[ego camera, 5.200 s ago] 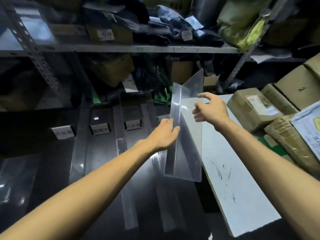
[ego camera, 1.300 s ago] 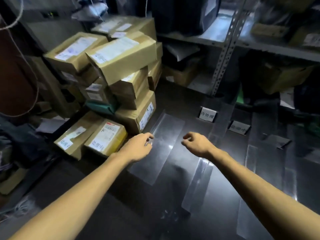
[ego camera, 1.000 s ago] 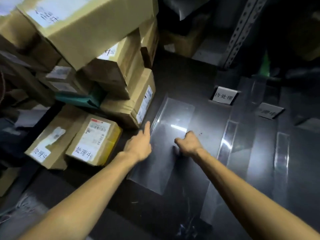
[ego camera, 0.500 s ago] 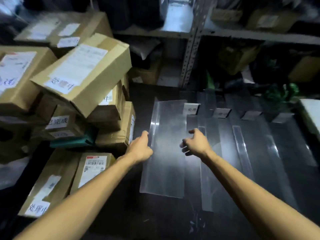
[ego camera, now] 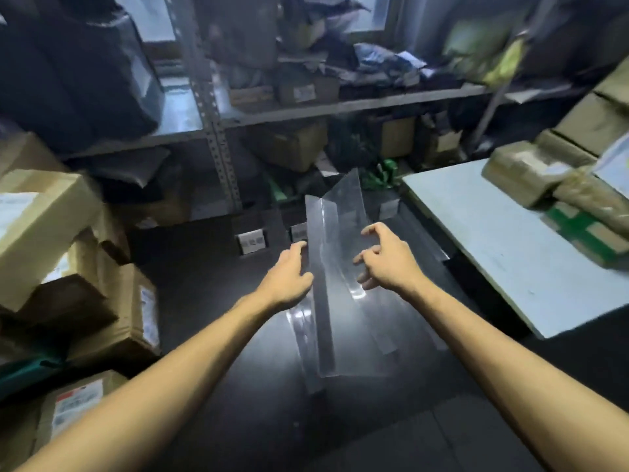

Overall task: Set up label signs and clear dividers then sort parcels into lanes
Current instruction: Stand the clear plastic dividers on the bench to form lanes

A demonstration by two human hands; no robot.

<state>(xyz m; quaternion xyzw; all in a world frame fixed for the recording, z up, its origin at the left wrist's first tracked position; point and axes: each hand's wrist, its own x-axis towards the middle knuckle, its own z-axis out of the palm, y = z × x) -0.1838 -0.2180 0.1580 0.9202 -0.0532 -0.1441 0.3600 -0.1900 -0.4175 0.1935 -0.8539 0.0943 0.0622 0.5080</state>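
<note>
Two sets of fingers work one clear divider (ego camera: pixel 335 267). Left fingers (ego camera: pixel 299 248) lie along its left edge with the thumb against it lower down, which looks like a pinch on that edge. Right fingers (ego camera: pixel 371 229) are spread and half curled at the clear upright wall. Can't tell if they touch it or sit just beside it, but they're not wrapped round anything. Left hand (ego camera: pixel 289 277) is palm down, right hand (ego camera: pixel 389 264) palm down too. Both forearms are bare and reach straight forward, about parallel, with the divider between them.

Divider is an angled clear piece, a flat base plus an upright wall. Far end is tipped up, near end low over the dark surface (ego camera: pixel 211 301); can't tell if the near end rests on it. Clear strips (ego camera: pixel 301 327) lie flat under and beside it. Label signs (ego camera: pixel 251 241) stand at the far end of the surface, just past the left fingers.

Step, as I judge it: divider setup, this piece being lined up for a lane, parcel sorting not begun. Next move likely needs the base laid flat, parallel to the strips, far end aimed between two signs, wall upright. Parcels (ego camera: pixel 44 212) sit stacked at left, with more on the white table (ego camera: pixel 510 253) at right.
</note>
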